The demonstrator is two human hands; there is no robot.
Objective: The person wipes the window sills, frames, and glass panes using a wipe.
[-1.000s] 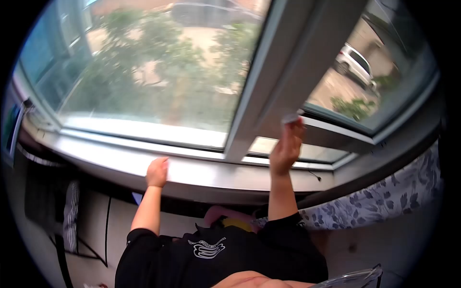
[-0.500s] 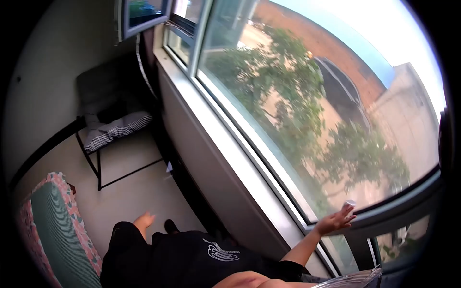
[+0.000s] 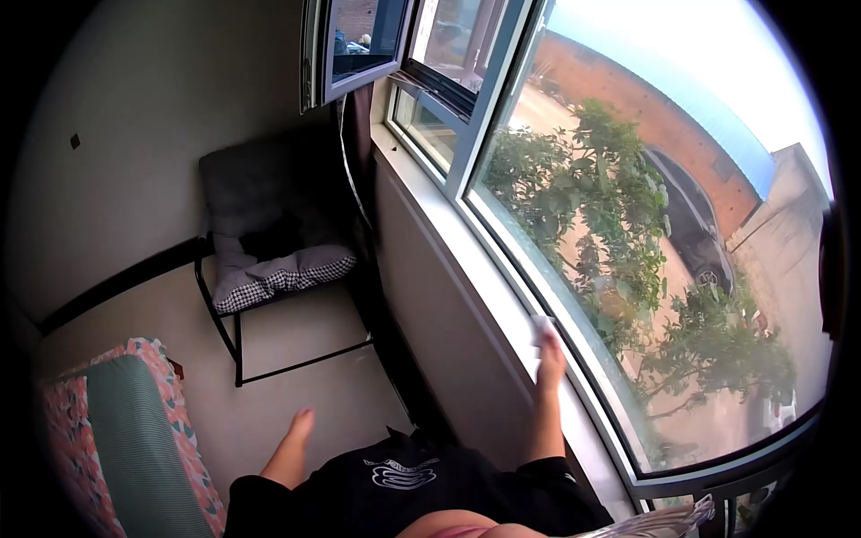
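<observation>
Head view, the only one: by the right hand (image 3: 552, 363), a small white item (image 3: 543, 328) is held at the fingertips, the fingers closed up around it; its exact kind is lost to blur. The item is seen over the metal windowsill (image 3: 448, 231), just beside the lower window frame (image 3: 587, 394); whether the sill is touched cannot be told. By the left hand (image 3: 300, 429), held low over the floor (image 3: 296, 345), nothing is seen to be gripped; how far its fingers are opened cannot be made out. Ahead, a cushioned chair (image 3: 287, 280) is noted below an open casement sash (image 3: 366, 45). Judged risks: with so little of the item covered by the fingers, it could be dropped over the sill's room-side edge if the pinch is loosened; knuckles could be knocked if the raised frame is met at speed.
</observation>
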